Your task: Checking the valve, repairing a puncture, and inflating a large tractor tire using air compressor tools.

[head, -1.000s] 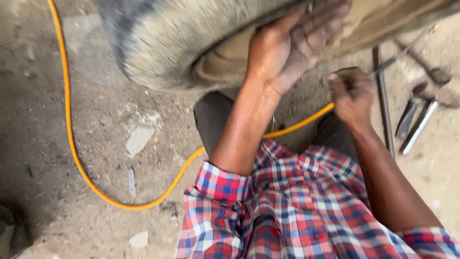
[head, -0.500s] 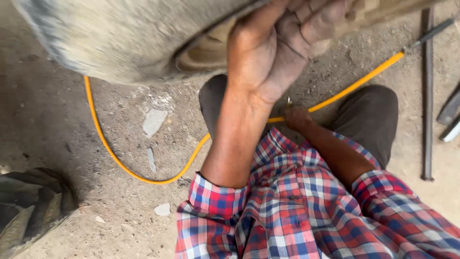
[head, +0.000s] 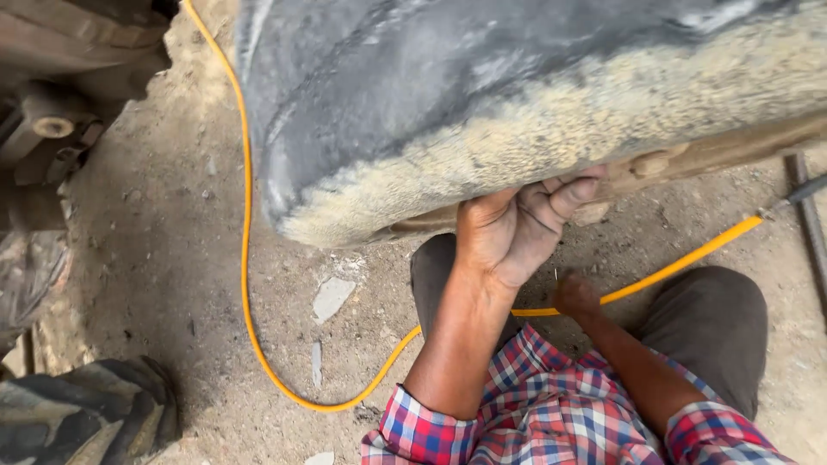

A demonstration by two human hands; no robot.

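Observation:
A big worn tyre [head: 517, 95] with a grey side and a rough, pale buffed band fills the top of the view. My left hand [head: 517, 228] reaches up to its lower edge, fingers curled over the brown inner rim [head: 689, 159], gripping it. My right hand [head: 575, 297] is low between my knees, next to the yellow hose [head: 245, 258]. Only its back shows and the fingers are hidden, so I cannot tell whether it holds anything. Both sleeves are red, blue and white check.
The yellow hose loops over the dirt ground from top left, under my arms, to a metal fitting [head: 797, 196] at the right. A dark metal bar [head: 810, 224] lies at the right edge. Another tyre [head: 82, 413] sits bottom left, rusty machinery [head: 52, 112] top left.
My right hand has dropped from the tyre's edge to the ground between my knees. The left hand keeps its grip on the rim. My view has swung left, hiding the tools at the right.

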